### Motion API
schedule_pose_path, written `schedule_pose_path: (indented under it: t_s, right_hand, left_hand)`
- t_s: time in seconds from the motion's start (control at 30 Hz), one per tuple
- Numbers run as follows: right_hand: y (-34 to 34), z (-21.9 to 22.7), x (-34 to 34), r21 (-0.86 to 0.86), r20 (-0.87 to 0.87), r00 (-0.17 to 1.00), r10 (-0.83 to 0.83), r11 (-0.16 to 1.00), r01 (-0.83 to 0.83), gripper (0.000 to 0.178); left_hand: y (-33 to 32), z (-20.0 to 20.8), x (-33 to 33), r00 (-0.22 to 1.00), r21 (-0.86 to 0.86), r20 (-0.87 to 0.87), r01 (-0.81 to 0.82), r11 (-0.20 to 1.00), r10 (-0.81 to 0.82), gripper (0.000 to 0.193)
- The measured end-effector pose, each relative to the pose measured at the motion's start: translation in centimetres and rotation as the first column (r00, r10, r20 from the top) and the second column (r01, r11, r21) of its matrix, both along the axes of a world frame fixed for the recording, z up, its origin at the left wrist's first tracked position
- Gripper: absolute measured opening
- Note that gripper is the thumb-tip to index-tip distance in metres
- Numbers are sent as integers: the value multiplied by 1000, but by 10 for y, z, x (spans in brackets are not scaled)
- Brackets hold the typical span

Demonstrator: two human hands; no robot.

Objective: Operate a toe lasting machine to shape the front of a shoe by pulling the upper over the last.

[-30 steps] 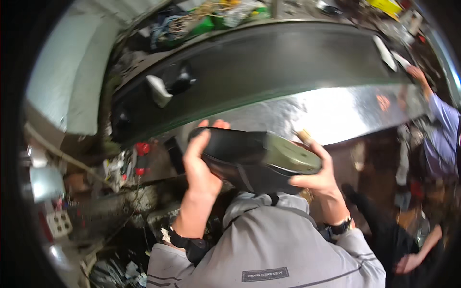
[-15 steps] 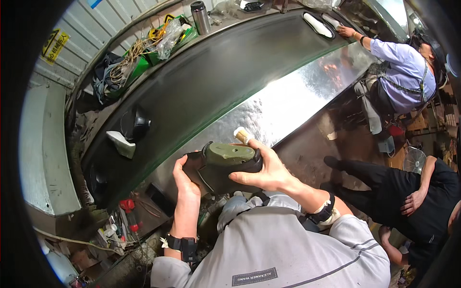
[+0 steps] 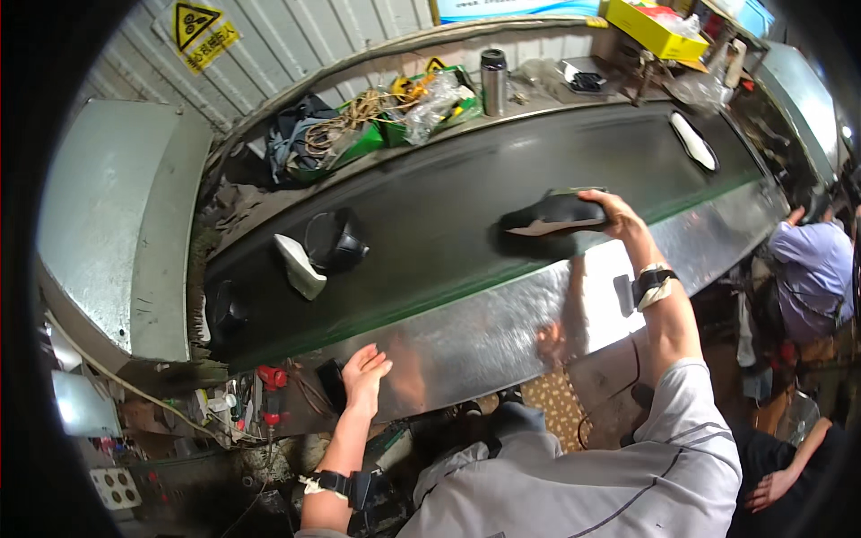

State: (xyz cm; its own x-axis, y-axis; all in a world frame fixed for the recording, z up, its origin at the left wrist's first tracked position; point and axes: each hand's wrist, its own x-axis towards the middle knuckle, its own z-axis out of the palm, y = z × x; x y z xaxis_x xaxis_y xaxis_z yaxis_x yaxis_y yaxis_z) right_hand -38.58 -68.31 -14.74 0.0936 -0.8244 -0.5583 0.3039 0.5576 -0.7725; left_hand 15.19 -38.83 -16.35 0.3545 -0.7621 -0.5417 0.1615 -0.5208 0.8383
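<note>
My right hand (image 3: 615, 213) reaches over the dark conveyor belt, its fingers closed round the heel end of a dark shoe (image 3: 552, 215). The shoe lies on its side, toe to the left, with a pale strip along its lower edge and a little green at its top. Whether it touches the belt I cannot tell. Near the belt's front edge my left hand (image 3: 364, 377) hovers over the metal ledge (image 3: 466, 345), fingers stretched out, holding nothing. Left on the belt, a white sole (image 3: 300, 267) sits beside a black shoe (image 3: 335, 240).
The belt (image 3: 430, 206) runs under a grey metal housing (image 3: 117, 233) at left, where another black shoe (image 3: 230, 306) lies. A white sole (image 3: 693, 142) rests far right. Behind stand a steel flask (image 3: 494, 82) and cluttered green bins (image 3: 366, 139). A red power tool (image 3: 271, 393) lies left.
The shoe has gone from both hands near my body to my right hand out over the belt. My left hand has let go. The pale-tipped stub by my right hand no longer shows.
</note>
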Motion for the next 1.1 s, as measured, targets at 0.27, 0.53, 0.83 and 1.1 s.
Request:
schedule_pose_path:
  t_s: [0.27, 0.53, 0.83, 1.1]
  right_hand:
    - [25, -30, 31, -634, -623, 577, -528, 773, 23, 59]
    - [189, -9, 296, -295, -161, 965, 208, 923, -249, 81]
    - [206, -16, 291, 310, 411, 808, -422, 898, 311, 92]
    - [275, 14, 221, 366, 523, 661, -538, 842, 397, 95]
  left_hand:
    - [-41, -4, 65, 976, -119, 207, 87, 989, -61, 48]
    - [-251, -49, 190, 630, -217, 767, 435, 874, -123, 83]
    - [-216, 26, -19, 480, -266, 334, 874, 407, -811, 29]
    - [-259, -128, 203, 295, 25, 954, 103, 994, -54, 130]
